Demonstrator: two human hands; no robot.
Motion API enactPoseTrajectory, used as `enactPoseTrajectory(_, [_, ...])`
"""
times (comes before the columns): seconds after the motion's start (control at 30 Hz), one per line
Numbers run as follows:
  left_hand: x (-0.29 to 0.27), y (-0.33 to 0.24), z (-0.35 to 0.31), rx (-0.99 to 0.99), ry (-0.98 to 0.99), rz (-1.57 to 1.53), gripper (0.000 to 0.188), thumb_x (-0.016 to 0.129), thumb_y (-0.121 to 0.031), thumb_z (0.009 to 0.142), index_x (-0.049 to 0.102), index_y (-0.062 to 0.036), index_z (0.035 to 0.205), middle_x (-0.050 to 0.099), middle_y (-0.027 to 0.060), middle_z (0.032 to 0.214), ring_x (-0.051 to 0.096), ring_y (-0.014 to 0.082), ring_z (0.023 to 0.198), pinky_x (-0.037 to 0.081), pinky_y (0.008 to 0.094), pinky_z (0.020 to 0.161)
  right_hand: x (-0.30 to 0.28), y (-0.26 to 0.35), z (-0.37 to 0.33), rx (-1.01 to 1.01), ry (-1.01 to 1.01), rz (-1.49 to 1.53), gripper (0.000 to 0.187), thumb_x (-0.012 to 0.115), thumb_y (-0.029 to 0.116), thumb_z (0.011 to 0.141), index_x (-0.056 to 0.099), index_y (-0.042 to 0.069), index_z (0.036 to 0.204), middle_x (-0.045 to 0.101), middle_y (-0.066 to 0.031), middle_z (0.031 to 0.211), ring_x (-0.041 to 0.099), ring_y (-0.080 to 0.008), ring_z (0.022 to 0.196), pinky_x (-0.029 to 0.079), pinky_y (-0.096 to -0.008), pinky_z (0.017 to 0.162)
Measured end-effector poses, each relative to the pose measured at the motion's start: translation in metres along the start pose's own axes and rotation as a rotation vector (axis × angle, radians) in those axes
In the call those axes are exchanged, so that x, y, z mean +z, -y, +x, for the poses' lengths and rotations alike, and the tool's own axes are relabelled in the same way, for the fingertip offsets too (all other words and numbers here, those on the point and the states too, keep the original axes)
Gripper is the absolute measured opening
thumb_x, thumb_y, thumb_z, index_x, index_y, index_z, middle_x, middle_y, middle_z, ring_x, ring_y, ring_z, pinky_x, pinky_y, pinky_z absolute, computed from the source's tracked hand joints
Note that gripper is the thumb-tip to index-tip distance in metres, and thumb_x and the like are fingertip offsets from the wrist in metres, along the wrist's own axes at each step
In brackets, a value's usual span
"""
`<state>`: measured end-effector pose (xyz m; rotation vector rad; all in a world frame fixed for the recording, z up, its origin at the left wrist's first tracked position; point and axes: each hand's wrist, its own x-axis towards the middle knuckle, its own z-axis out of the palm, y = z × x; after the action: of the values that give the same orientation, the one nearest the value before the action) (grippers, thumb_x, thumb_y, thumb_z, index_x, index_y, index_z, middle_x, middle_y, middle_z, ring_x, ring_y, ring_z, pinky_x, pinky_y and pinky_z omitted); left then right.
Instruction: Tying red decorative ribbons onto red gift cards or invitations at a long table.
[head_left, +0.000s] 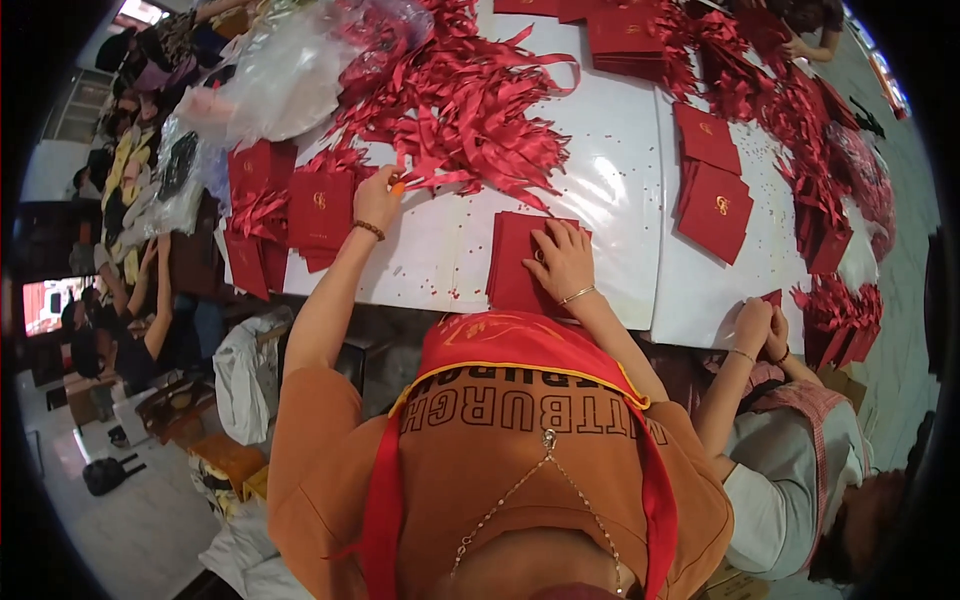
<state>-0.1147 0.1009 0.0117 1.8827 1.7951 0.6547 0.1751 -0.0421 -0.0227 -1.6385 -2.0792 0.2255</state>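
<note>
The left hand [375,200] is held at the lower left end of a messy heap of red satin ribbons [470,140]. Its fingers are bent and close together, but it cannot be told if a ribbon end is pinched between them. The right hand [565,262] is laid on a pile of flat red paper bags [508,262], with its fingers a little spread and nothing gripped. This pile is set close to the near edge of the white table [615,195], right in front of the body. Another stack of red bags [320,208] is placed just beside the left hand. If one ribbon is pulled too fast, others may be dragged along, because they are all twisted up (a bit like noodles). If the pile is pushed toward the body, some bags may be tipped off the edge. The top bag may be creased if it is pressed too hard. The stack on the left may be knocked crooked by the left wrist, since so little room is left there. Tiny red bits [440,293] are scattered about, and some may be caught between bags.
</note>
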Motion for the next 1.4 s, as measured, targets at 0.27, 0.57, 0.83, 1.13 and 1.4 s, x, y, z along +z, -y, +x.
enactPoseTrajectory(0.27, [-0.014,0.018,-0.029,0.085,0.283,0.641,0.027,0.052,-0.021,0.078,0.058,-0.0149,0.104,0.058,0.0081,0.104,0.053,0.0278,0.094,0.038,0.0462,0.078,-0.009,0.007,0.014,-0.017,0.039,-0.062,0.047,0.069,0.031,0.064,0.055,0.01,0.105,0.049,-0.012,0.112,0.042,-0.0296,0.106,0.028,-0.0444,0.092])
enactPoseTrajectory(0.57, [0.053,0.032,-0.005,0.168,0.054,0.518,0.02,0.052,-0.028,0.079,0.059,-0.0148,0.092,0.056,0.0056,0.094,0.05,0.0264,0.093,0.036,0.0444,0.077,-0.009,0.01,0.025,-0.019,0.05,-0.046,0.051,0.073,0.028,0.057,0.054,0.012,0.101,0.049,-0.0113,0.104,0.043,-0.0323,0.096,0.033,-0.0446,0.086])
enactPoseTrajectory(0.83, [0.027,-0.002,-0.022,0.109,-0.049,-0.062,0.011,0.058,-0.015,0.077,0.056,-0.0063,0.083,0.061,0.0097,0.076,0.058,0.0254,0.074,0.043,0.0377,0.067,-0.032,0.008,0.043,0.106,0.169,-0.008,0.033,0.07,0.03,0.063,0.056,0.012,0.087,0.056,-0.0072,0.088,0.052,-0.0253,0.084,0.039,-0.0386,0.072])
enactPoseTrajectory(1.13, [0.038,-0.074,-0.065,0.24,0.17,-0.313,0.012,0.061,-0.01,0.077,0.06,-0.0014,0.086,0.062,0.0095,0.071,0.059,0.0135,0.064,0.046,0.0263,0.059,-0.02,0.002,0.046,0.173,0.481,0.272,0.028,0.06,0.036,0.072,0.06,0.014,0.088,0.063,-0.009,0.081,0.06,-0.0272,0.077,0.046,-0.0391,0.068])
enactPoseTrajectory(1.4, [0.067,-0.082,-0.07,0.124,0.196,-0.474,0.012,0.059,-0.009,0.075,0.062,-0.0022,0.085,0.063,0.0127,0.073,0.061,0.022,0.065,0.046,0.0289,0.059,-0.001,-0.033,0.054,0.424,0.496,0.642,0.031,0.063,0.027,0.074,0.061,0.006,0.096,0.064,-0.0116,0.083,0.061,-0.0215,0.077,0.046,-0.0301,0.07])
